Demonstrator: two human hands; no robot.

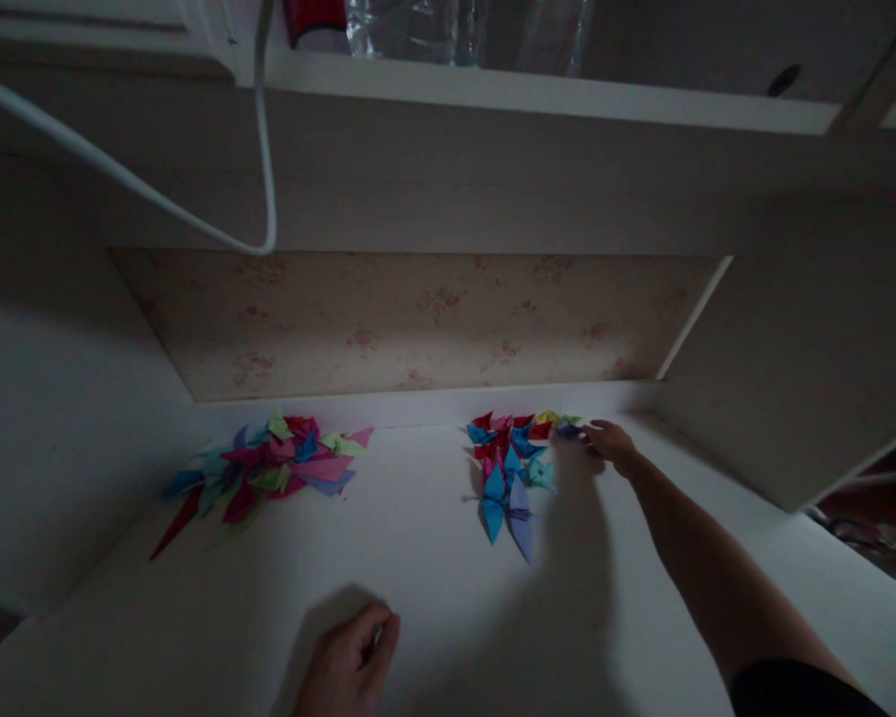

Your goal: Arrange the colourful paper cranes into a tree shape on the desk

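My right hand (pixel 610 445) reaches to the back of the white surface, its fingertips closed at the edge of a dark purple folded paper crane (pixel 568 430). That crane is at the right end of a group of paper cranes (pixel 514 468) in blue, red, pink, yellow and lilac, set close together in rough rows. My left hand (pixel 354 662) rests near the front, fingers curled in and thumb against them, with nothing seen in it. To the left lies a loose heap of folded paper cranes (pixel 276 463) in many colours, overlapping one another.
A white cable (pixel 269 179) hangs down at the upper left. Overhead runs a shelf edge (pixel 553 95) with clear plastic packaging (pixel 410 30) on it. Flowered wallpaper (pixel 418 319) covers the back, and side panels (pixel 791 349) close in the space. The light is dim.
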